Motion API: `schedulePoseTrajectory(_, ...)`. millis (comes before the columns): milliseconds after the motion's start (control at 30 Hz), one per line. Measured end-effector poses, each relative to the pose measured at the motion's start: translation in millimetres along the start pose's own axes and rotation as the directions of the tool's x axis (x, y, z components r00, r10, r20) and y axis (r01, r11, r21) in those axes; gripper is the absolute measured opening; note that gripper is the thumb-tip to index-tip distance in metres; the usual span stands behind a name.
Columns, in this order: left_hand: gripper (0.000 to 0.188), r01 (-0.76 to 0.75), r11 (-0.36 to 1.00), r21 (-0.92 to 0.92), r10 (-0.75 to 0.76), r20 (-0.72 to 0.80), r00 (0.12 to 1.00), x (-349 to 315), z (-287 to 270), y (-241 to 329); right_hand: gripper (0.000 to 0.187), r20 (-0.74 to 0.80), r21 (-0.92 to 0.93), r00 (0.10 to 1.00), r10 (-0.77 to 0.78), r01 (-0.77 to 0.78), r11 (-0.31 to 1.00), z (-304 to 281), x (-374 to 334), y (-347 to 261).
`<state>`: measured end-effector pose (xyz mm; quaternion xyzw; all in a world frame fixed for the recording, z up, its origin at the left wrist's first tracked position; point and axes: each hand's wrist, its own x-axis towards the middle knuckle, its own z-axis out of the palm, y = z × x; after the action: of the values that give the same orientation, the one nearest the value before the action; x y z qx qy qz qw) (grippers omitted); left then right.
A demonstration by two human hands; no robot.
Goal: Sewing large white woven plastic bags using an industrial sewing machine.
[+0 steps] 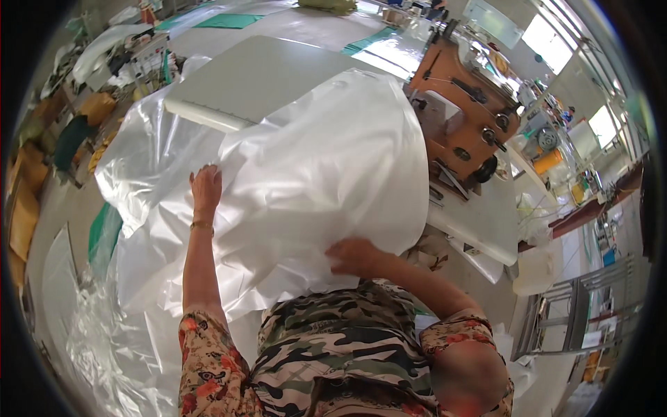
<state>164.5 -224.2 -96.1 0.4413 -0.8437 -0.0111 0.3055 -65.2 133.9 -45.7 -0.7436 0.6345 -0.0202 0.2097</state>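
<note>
A large, glossy white plastic sheet (333, 167) lies wrinkled over the near part of a pale work table (267, 69) and hangs down toward me. On the left part of the sheet rests my left hand (206, 186), its fingers bent and closed on a fold of the plastic. My right hand (353, 256) is at the sheet's near right part, close to my body. Motion smears its fingers, so their grip cannot be made out.
Right of the sheet stands an orange-brown sewing machine (465, 104) with dark knobs. More crumpled clear plastic (111, 340) spreads at the lower left. A metal rack (580, 306) is at the right, and a green sheet (226, 21) lies on the floor beyond the table.
</note>
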Motion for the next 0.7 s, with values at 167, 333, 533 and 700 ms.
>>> schedulePoseTrajectory(167,0.013,-0.019,0.935,-0.355,-0.037,-0.152,0.988,-33,-20,-7,0.027,-0.321,0.094,0.926,-0.199,0.240,0.966,-75,-22,-37)
schedulePoseTrajectory(333,0.010,-0.066,0.876,-0.478,-0.064,-0.251,0.966,-49,-72,13,0.022,-0.990,-0.134,0.086,-0.113,-0.298,0.945,-179,-22,8)
schedulePoseTrajectory(533,0.017,0.054,0.877,-0.477,-0.124,-0.116,0.985,-64,-89,-8,0.026,-0.802,0.512,0.415,0.430,0.107,0.852,-157,-30,45)
schedulePoseTrajectory(700,0.067,-0.112,0.910,-0.398,0.122,-0.002,0.993,-45,-149,7,0.016,-0.822,0.253,0.559,0.106,0.192,0.948,-100,-70,-20)
